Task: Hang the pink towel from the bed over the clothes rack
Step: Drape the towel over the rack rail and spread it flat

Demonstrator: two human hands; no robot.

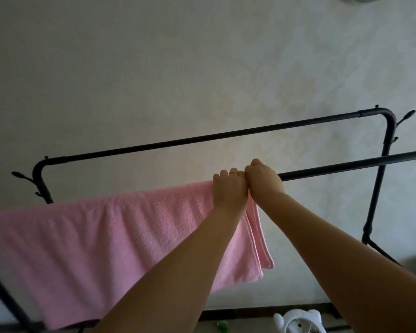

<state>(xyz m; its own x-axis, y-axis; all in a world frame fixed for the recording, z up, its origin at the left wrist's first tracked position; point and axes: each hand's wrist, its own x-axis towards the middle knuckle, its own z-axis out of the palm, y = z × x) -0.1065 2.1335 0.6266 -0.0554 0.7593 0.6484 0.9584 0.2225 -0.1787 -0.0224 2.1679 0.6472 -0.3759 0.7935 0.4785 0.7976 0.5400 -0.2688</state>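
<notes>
step: pink towel draped over clothes rack near rail | left hand, right hand: grip closed on towel's right edge | next: likely release

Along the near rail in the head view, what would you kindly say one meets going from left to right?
Pink towel → left hand → right hand → bare rail.

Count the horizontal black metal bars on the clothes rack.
2. The far black metal bar runs near the wall between two curved corners. The near black metal bar carries the pink terry towel, gripped by both hands. Lower rails may be hidden.
</notes>
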